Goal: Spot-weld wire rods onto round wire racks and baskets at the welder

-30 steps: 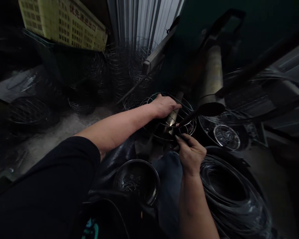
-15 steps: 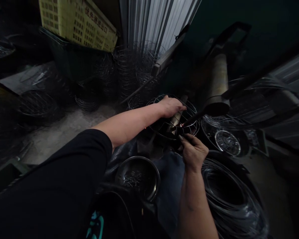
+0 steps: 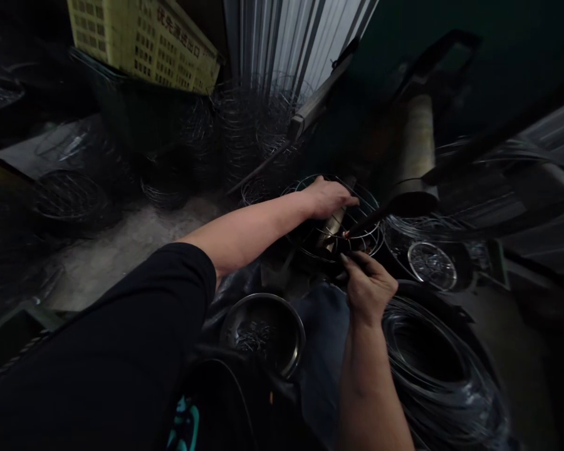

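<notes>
A round wire basket frame (image 3: pixel 357 241) sits over a brass-coloured cylinder (image 3: pixel 334 220) in front of me. My left hand (image 3: pixel 328 197) lies on the frame's top rim, fingers curled over the wires. My right hand (image 3: pixel 367 285) is closed at the near rim, pinching something thin that I cannot make out. A dark pointed rod (image 3: pixel 367 220) reaches in from the right and touches the frame near my right fingertips.
A metal bowl (image 3: pixel 263 332) holding small wire pieces stands near my lap. A big coil of dark wire (image 3: pixel 442 369) lies at right. A shallow dish (image 3: pixel 431 264) sits beyond it. Stacked wire frames (image 3: pixel 244 131) and a yellow crate (image 3: pixel 141 44) stand behind.
The small red glow at the rod's tip has faded. Both hands stay on the frame; the view shifted slightly.
</notes>
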`<state>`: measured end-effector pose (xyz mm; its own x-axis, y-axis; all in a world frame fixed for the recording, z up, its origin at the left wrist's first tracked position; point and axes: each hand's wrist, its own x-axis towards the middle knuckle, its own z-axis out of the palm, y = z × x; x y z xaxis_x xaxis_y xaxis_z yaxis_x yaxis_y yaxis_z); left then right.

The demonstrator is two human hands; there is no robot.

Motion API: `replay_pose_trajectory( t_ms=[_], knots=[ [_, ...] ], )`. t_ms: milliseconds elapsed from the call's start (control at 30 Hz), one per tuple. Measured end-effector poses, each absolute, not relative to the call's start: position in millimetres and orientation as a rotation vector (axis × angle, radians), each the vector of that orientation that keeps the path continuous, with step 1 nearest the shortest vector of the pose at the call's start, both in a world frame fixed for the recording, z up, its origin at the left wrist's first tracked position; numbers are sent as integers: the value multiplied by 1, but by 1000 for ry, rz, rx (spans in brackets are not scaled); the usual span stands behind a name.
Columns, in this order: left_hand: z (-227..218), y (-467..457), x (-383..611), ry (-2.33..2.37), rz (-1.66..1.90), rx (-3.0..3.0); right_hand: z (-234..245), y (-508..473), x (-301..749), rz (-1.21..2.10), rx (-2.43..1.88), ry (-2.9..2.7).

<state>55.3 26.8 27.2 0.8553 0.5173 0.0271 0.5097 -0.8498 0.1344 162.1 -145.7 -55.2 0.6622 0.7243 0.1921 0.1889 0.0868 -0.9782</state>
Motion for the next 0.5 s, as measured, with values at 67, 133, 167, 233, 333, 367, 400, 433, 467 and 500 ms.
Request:
replay_pose_trajectory(
  t_ms=[67,133,167,233,333,367,400,433,467,500],
  knots=[
    [22,24,50,809,125,2903,-54,-154,159,403,-1454,-786],
    [10,20,42,819,191,2883,-55,-167,157,327,-1427,-721],
    [1,18,37,834,243,2860,-57,-174,157,303,-1418,-678],
    [-23,13,27,889,359,2775,-65,-189,158,307,-1443,-603],
    [-63,3,18,929,580,2519,-82,-205,163,377,-1569,-575],
    [-75,-2,16,934,655,2437,-87,-209,165,404,-1608,-580],
    [-86,-8,15,959,713,2356,-91,-211,166,425,-1637,-588],
    [-95,-13,15,1002,754,2284,-94,-213,166,444,-1656,-600],
    [-102,-19,14,1048,771,2221,-95,-213,165,462,-1669,-612],
    [-108,-25,13,1090,776,2172,-96,-213,165,482,-1676,-626]
  ],
)
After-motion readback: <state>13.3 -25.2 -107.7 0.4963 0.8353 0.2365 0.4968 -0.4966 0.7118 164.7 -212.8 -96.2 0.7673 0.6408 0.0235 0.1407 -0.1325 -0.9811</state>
